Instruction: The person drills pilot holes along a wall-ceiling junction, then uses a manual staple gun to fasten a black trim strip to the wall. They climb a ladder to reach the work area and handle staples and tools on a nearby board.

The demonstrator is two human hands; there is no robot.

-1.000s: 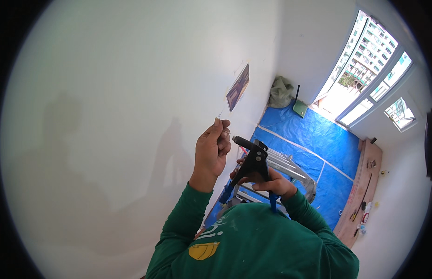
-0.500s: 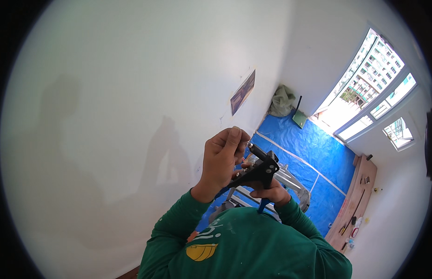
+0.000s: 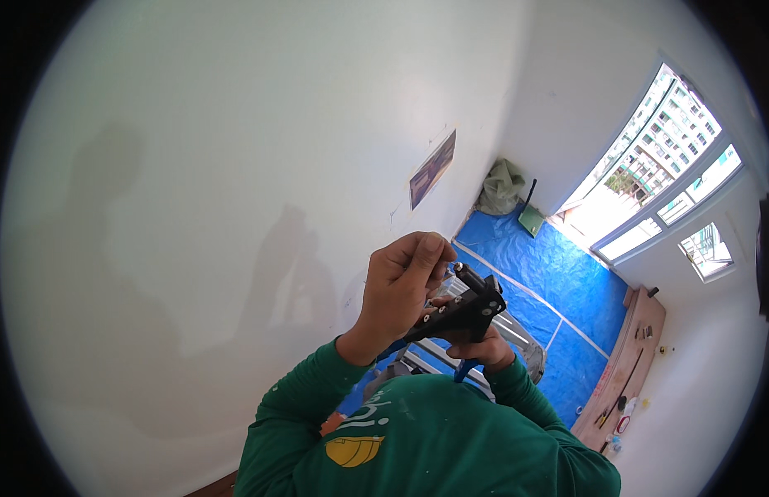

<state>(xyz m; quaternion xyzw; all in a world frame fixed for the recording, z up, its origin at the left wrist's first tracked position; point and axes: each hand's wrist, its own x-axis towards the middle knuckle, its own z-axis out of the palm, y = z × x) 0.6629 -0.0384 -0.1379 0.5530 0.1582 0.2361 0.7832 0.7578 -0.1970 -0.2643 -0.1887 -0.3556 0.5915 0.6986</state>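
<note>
My right hand [image 3: 488, 349] is wrapped round a hand riveter [image 3: 471, 311] with a black body and blue handles, held in front of my chest. Its nose points up and to the left, and a bright metal tip shows at the end. Just left of that tip, my left hand [image 3: 403, 277] is closed in a pinch, thumb against fingers. What it pinches is too small or hidden to name. Some fingers behind the riveter are partly hidden by its body.
Below my hands stands a metal ladder [image 3: 525, 344]. Blue sheeting [image 3: 533, 257] covers the floor. The white wall at left has a rectangular cutout [image 3: 432, 172]. A greenish bag [image 3: 502, 186] and green dustpan [image 3: 531, 219] sit in the corner; a wooden ledge [image 3: 624, 364] holds small tools.
The riveter and both hands have shifted slightly right and down in view. The riveter's nose has turned so more of its tip shows. My left hand keeps its pinch beside it.
</note>
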